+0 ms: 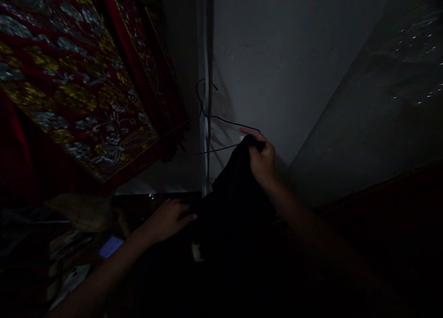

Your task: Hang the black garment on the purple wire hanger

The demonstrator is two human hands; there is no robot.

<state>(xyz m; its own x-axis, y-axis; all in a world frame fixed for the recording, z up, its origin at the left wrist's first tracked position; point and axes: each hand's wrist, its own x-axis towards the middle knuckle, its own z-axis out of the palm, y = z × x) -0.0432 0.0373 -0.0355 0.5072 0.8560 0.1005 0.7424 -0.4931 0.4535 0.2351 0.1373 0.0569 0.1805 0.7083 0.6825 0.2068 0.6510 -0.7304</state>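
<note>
A thin, dark blue wire clothes hanger (230,122) hangs by its hook at a pale vertical strip. My right hand (263,159) is closed on the upper edge of a black garment (235,202), right at the hanger's right end, with one finger stretched along the wire. A small white tag-like patch (242,138) shows beside that grip. Lower and to the left, my left hand (173,220) has its thumb and fingers on the same dark cloth. The garment's lower part melts into shadow, so its shape is hard to make out.
Red cloth with gold and silver embroidery (79,78) hangs at the upper left. The pale vertical strip (206,41) runs down the grey wall (277,55). Shiny, clear plastic-like sheeting (398,92) covers the right side. Dim clutter, including a bluish rectangle (110,247), lies at lower left.
</note>
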